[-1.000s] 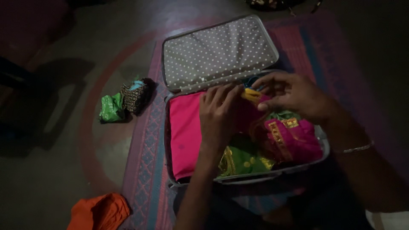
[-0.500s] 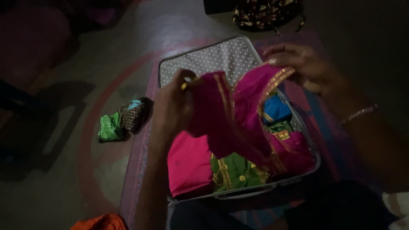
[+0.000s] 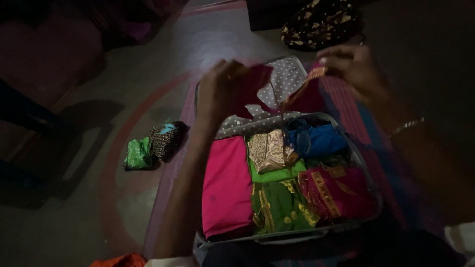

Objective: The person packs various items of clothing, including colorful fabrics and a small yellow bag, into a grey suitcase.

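1. Lifted higher than half a second ago, the magenta gold-bordered garment (image 3: 257, 84) now hangs clear above the open suitcase (image 3: 366, 217).
2. Beside the rug lie a crumpled green cloth (image 3: 137, 154) and a patterned bundle (image 3: 163, 141).
3. The left hand (image 3: 217, 94) pinches the garment's soft edge.
4. Folded silky pieces fill the case: pink (image 3: 226, 185), gold brocade (image 3: 269, 151), blue (image 3: 316, 141).
5. The right hand (image 3: 354, 69) has its fingers clamped on the woven gold border.

Green bundle (image 3: 138, 154) w/ patterned pouch (image 3: 163, 140); orange cloth (image 3: 118, 260), maybe.
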